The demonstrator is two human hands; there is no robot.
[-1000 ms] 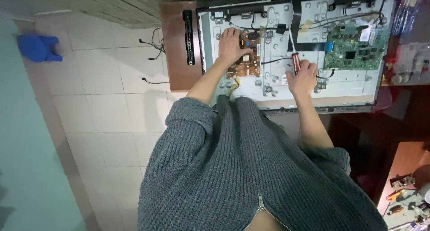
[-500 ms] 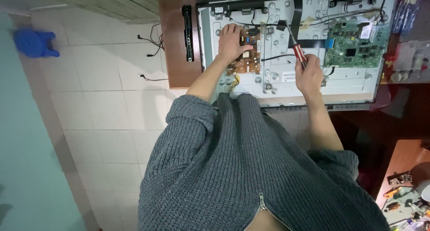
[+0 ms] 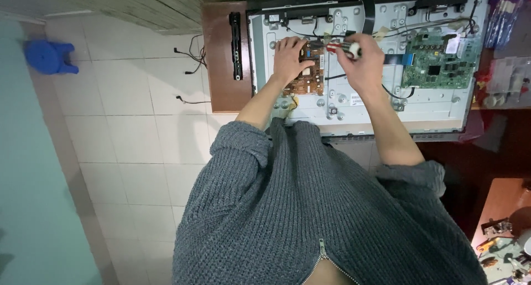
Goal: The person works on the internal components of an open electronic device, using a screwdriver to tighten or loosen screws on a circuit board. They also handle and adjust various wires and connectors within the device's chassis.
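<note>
Working: a person in a grey knitted zip sweater [image 3: 310, 207] leans over an opened flat-screen television [image 3: 365, 105] lying back-up on a table.
Left hand: the left hand [image 3: 290, 57] lies spread and released on the brown power supply board [image 3: 305, 81], grasping nothing.
Right hand: the right hand [image 3: 366, 64] is clenched round a red-handled screwdriver [image 3: 342, 47], held level above the top edge of that board, tip toward the left hand.
Main board: a green circuit board [image 3: 437, 68] sits well apart to the right, joined by a blue flat cable [image 3: 402, 59].
Risk: the screwdriver tip could slip off a screw and scrape the board or jab the fingers beside it, since the free palm rests so near; black wires [image 3: 395, 91] crossing the metal chassis could snag.
Labels: a small white rectangular sticker [image 3: 357, 100] lies on the bare metal below the right hand; another pale label [image 3: 452, 42] sits at the green board's upper right.
Surroundings: a blue plastic stool [image 3: 48, 57] stands on the white tiled floor [image 3: 121, 136].
</note>
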